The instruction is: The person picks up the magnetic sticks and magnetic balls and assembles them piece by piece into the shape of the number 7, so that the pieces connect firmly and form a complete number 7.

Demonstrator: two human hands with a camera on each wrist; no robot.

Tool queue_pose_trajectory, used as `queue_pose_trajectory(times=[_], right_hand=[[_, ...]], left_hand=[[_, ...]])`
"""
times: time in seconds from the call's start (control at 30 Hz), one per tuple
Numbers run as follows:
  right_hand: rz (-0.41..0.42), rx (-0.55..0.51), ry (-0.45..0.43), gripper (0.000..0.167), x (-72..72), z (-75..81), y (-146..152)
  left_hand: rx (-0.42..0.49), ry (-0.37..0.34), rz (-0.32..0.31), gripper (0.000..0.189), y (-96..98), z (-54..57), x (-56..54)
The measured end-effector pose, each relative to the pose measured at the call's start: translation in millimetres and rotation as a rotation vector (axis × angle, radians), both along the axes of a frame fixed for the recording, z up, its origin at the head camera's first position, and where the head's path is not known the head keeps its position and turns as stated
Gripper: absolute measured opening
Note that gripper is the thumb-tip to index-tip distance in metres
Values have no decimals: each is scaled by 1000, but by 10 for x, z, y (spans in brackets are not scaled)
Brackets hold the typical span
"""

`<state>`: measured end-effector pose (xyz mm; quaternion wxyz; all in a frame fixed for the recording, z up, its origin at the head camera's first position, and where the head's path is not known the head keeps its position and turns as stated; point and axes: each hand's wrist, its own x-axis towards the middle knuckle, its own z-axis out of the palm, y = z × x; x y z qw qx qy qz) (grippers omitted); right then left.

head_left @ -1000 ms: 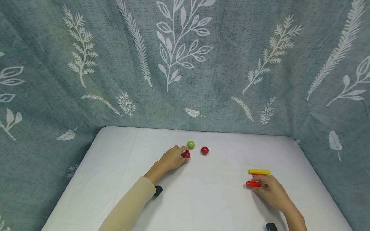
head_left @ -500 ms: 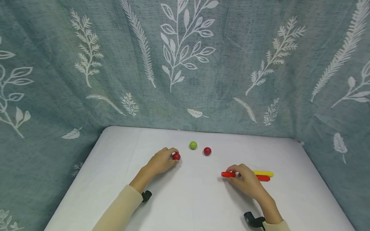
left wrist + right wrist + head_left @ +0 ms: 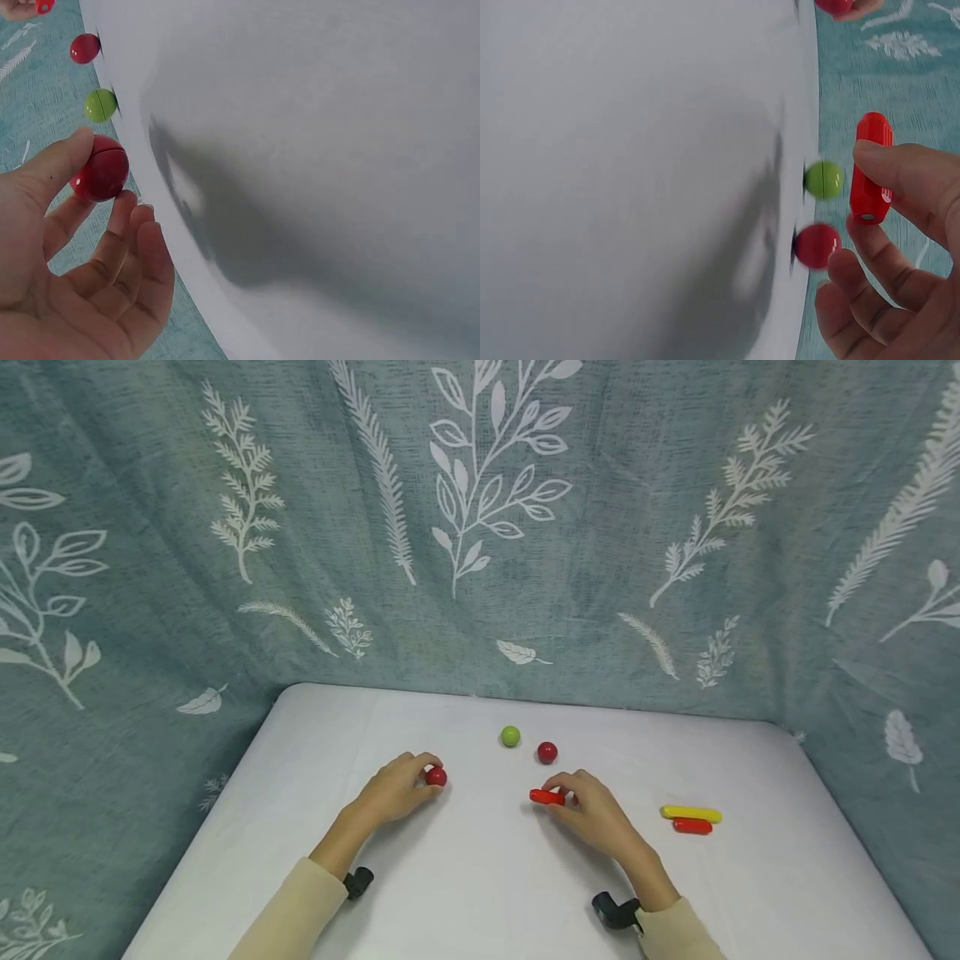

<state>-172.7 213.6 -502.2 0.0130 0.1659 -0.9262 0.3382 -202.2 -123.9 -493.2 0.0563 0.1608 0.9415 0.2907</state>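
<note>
Left hand [image 3: 393, 789] pinches a glossy red ball [image 3: 436, 777] just left of the frame's lower centre, right hand [image 3: 596, 814] a short red plastic-looking stick [image 3: 546, 797] just right: a holding step, seemingly, where setting down calls for gentle release.

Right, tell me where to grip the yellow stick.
Pinch the yellow stick from above, probably at its left end in the head view: it lies flat, and that end juts past the shorter red stick close along its near side.

our left hand [image 3: 393, 787] has drawn its red ball [image 3: 437, 777] to eight o'clock from the green ball [image 3: 511, 737]; our right hand [image 3: 592, 812] has brought its red stick [image 3: 545, 797] to six o'clock from the second red ball [image 3: 547, 752].
</note>
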Motion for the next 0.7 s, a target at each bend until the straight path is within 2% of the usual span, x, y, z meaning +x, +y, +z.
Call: queue_pose_trajectory(times=[0.33,0.7], right_hand=[[73,-78,26,27,-117,-48,-385],[99,-106,-18,24,-262,-135,-788]], left_hand=[[0,-33,5,35,-57,-81,22],[6,-59,22,35,-78,-116,14]])
